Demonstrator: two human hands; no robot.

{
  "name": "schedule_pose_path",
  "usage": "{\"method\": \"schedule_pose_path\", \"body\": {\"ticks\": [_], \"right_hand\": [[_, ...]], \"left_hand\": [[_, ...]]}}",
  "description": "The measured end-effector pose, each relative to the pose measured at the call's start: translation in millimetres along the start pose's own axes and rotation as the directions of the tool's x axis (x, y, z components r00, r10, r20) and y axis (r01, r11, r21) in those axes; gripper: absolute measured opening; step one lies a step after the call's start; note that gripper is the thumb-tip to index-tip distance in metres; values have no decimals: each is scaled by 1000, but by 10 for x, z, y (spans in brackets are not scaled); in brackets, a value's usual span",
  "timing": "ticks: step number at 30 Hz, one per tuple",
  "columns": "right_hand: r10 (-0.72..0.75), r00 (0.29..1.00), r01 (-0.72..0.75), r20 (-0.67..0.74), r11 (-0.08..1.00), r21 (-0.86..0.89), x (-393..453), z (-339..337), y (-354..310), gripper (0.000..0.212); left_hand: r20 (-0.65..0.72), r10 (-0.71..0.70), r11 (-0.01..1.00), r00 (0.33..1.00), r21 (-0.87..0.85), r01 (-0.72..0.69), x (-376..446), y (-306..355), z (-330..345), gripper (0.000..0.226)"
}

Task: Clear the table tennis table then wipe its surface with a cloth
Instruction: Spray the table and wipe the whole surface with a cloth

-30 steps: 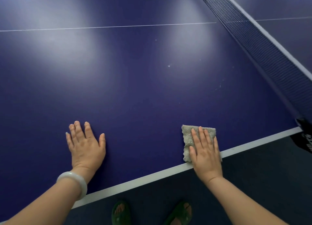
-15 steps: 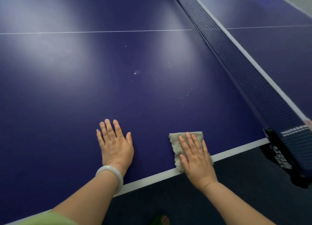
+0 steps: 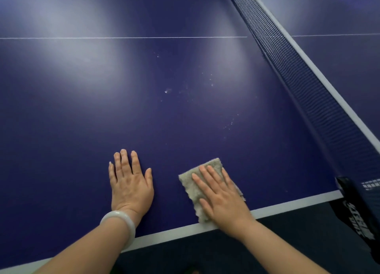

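The right hand [image 3: 224, 199] lies flat with fingers spread, pressing a grey folded cloth [image 3: 197, 183] onto the dark blue counter [image 3: 82, 129], at its near white edge line. The left hand [image 3: 131, 183] rests palm down, fingers open, just left of the cloth and not touching it; a pale bangle [image 3: 121, 222] circles that wrist. Pale specks [image 3: 211, 82] dot the surface farther out. The net [image 3: 298, 78] runs along the right, its black clamp [image 3: 357, 212] at the near right corner.
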State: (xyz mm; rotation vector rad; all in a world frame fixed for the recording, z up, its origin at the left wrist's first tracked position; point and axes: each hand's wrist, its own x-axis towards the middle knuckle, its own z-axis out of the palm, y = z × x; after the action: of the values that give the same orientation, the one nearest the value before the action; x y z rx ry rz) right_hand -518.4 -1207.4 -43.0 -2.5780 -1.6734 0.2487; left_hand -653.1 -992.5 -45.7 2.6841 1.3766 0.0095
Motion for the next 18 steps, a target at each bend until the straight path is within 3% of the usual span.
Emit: {"method": "schedule_pose_path", "body": {"ticks": [1,3,5,7,8,9,11,13,14,16,18], "right_hand": [[22,1000,-22,-2,999,-34,-102,11,240,62],[301,952,-303,-59,953,-28,-244,-18,803,62],[655,754,-653,-35,755,54,-287,-91,1217,64],[830,557,-826,-4,555,100,-192,-144,1280,62],[860,510,-853,-7,507,123,-85,-129,1178,61],[856,517,-847,-22,514,136,32,-100,1017,61],[728,676,-717,-117,685,128,230,-16,550,63],[415,900,-415,-131,910,31,274,52,11,64],[228,969,-230,-90,973,-11,215,77,-182,63],[-14,999,12,-34,999,-49,38,54,-248,62],[-23,997,17,-69,997,-80,-147,58,94,61]], "left_hand": [[-3,-1,1000,1000,5,1,2,2,-1,68],[-7,1,1000,1000,17,-1,7,3,6,68],[-9,-1,1000,1000,19,1,12,1,11,68],[-6,-4,1000,1000,18,4,8,4,6,68],[-7,-6,1000,1000,20,6,7,5,2,68],[-8,-7,1000,1000,20,7,8,8,-4,68],[-2,-8,1000,1000,22,8,6,16,-14,68],[5,-8,1000,1000,29,8,3,15,-14,68],[3,-7,1000,1000,27,7,3,11,-13,68],[-10,-2,1000,1000,13,2,4,3,-6,67],[-21,-3,1000,1000,1,3,3,-5,10,67]]}}
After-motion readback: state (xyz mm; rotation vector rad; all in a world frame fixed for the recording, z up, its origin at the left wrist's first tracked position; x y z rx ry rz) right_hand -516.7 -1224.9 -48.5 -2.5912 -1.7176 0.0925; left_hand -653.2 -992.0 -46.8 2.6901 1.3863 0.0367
